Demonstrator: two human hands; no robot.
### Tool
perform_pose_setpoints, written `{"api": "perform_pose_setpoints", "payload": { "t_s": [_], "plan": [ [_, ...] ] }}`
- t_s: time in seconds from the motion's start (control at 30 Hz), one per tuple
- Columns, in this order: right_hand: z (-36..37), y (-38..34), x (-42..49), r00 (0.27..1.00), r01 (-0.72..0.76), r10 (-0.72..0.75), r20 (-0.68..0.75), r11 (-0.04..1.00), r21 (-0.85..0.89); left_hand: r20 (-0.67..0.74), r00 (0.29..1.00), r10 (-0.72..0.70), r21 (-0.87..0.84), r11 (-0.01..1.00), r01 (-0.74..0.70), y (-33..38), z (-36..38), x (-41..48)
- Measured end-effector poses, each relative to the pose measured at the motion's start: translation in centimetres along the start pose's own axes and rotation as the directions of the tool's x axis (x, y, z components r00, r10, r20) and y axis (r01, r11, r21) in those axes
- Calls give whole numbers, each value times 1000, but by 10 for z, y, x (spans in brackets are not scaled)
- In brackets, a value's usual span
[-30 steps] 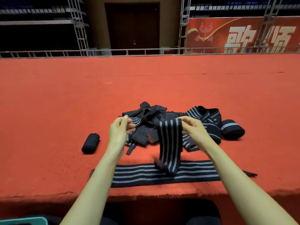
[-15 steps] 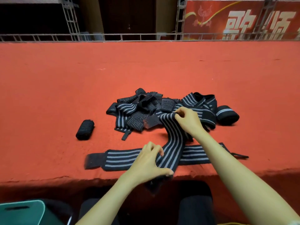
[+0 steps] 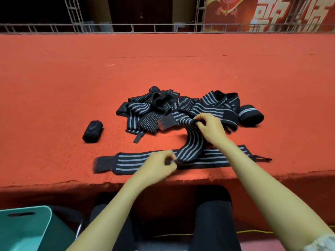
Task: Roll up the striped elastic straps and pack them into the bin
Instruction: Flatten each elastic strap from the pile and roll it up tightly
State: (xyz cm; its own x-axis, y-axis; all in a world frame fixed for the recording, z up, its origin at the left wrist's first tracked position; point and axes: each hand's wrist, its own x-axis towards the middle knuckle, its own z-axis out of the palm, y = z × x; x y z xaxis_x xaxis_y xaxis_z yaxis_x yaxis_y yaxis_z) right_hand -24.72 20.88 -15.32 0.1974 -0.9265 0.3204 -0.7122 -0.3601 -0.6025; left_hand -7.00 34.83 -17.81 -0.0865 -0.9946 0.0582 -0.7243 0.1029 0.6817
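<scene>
— Since half a second ago the left hand (image 3: 159,164) is coming up off the table lip, and the strap end it was catching below the edge is now lying on top of the flat strap (image 3: 134,160).

— Starting from the left, where is everything sitting?

— Low at the far left the teal bin (image 3: 25,227) is standing below the table edge, well apart from the work. On the cloth, the left roll (image 3: 93,131) is lying finished and alone. Next comes the left hand, fingers curling against the thumb and pinching the near end of the held strap (image 3: 192,142).

— And which way is that strap running?

— It is arching away from the person and a little rightward, long axis near to far, crossing the flat strap, which is stretching side to side along the edge. The right hand (image 3: 210,127) is gripping the far end with bent fingers, just against the loose pile (image 3: 154,109). The right roll (image 3: 251,115) is resting just beyond the pile.

— So which hand is starting the roll?

— Probably the left, being nearer the free end; rolling would be travelling away from the body toward the right hand.

— And the surroundings?

— The table (image 3: 72,78) is wearing rough red felt; a metal railing (image 3: 126,27) and a red banner (image 3: 272,13) are standing behind it.
</scene>
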Motion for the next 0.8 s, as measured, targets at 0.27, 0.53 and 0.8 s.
{"api": "perform_pose_setpoints", "payload": {
  "t_s": [0.27, 0.53, 0.8],
  "plan": [
    [-26, 20, 4, 989, 34, -55, -139, 988, -151, -329, 893, -306, -386, 907, 168, -48, -83, -7],
    [-27, 32, -6, 970, 149, -24, 240, 844, -516, -389, 789, -476, -68, 869, 491, -96, -83, -9],
    [-4, 59, -29, 951, 157, 72, 299, 721, -675, -515, 738, -435, -145, 893, 425, -93, -70, -13]
  ]
}}
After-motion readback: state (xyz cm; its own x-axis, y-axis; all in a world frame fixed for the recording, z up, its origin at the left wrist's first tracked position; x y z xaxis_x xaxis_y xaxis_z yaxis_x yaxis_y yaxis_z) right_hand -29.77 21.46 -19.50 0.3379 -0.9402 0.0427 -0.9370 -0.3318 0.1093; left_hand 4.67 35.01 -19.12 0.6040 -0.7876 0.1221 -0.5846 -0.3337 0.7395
